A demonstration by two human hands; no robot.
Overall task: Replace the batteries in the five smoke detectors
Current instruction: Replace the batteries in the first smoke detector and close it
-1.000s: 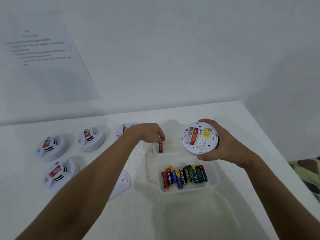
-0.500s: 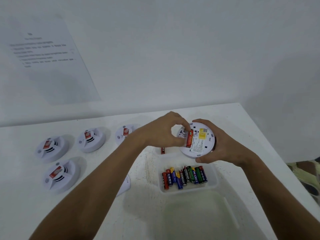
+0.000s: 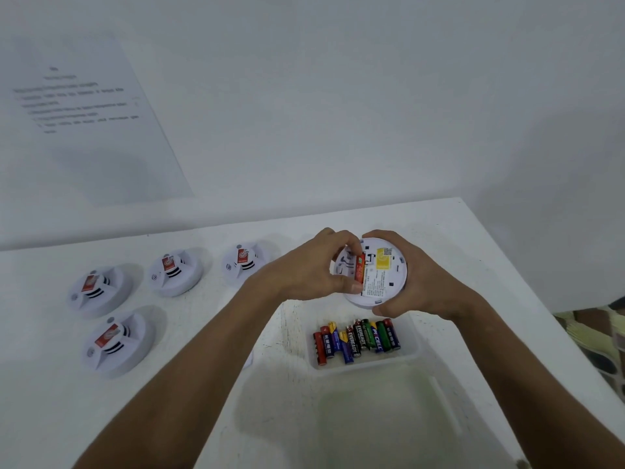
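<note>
The right hand (image 3: 419, 282) is gripping the rim of an upturned smoke detector (image 3: 384, 275), fingers curled round its far and near edges, holding it up above the bench (image 3: 473, 252) at about 1 o'clock from the clear plastic tray (image 3: 414, 353). The left hand (image 3: 314, 270) is pinching a red battery (image 3: 360, 272) between thumb and fingertips, the battery lying in the open compartment on the detector's back, just at 9 o'clock of a yellow label (image 3: 385, 260). A row of loose batteries (image 3: 356, 340), red, blue, black and green, is lying side by side in the tray, directly at 6 o'clock of the held detector. Four more smoke detectors (image 3: 176, 272) are sitting face up on the bench toward 9 o'clock, well apart from the hands. A printed sheet (image 3: 91, 113) is hanging on the wall at 10 o'clock, its text too blurred to read.
</note>
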